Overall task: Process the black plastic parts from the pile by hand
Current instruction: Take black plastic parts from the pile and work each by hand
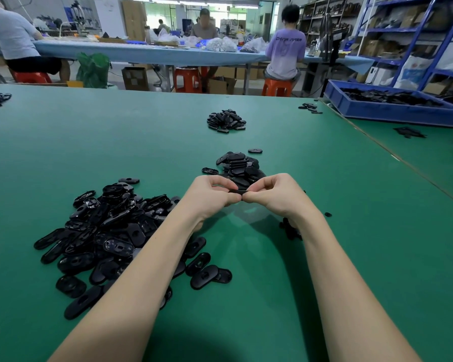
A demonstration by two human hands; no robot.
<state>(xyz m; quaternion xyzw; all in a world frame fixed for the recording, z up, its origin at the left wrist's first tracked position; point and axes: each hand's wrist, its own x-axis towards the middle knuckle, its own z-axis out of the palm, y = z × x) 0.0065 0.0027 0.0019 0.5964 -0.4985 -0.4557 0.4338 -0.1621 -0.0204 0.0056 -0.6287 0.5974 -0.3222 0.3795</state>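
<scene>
One black part (238, 191) is up off the worktop (351, 231), pinched edge-on between both hands, so I only see a thin dark sliver of it. The left hand (209, 195) has its fingers curled onto the part's left end and the right hand (270, 192) does the same on the right end, thumbs meeting almost tip to tip under the middle. That is a tight grip from both sides.

Here is my worry: with so little of the piece exposed, I cannot tell whether it is being flexed or trimmed. If the thumbs push too hard at the centre, I judge that a thin plastic shell like this could snap or spring out.

Just beyond the grip sits the small heap (239, 168) of stacked parts. A piece that pops forward would land in there and mix an unfinished one with what looks like sorted stock.

Below and to the left of the grip spreads the big loose pile (102, 231), with the left forearm lying over its near edge. A sideways sweep of that arm could scatter pieces across the green surface.

Under the right wrist lies a small dark scrap (290, 228), partly hidden; I cannot say what it is. Further out from the grip is another heap (226, 120), and off to the right a blue bin (377, 111).
</scene>
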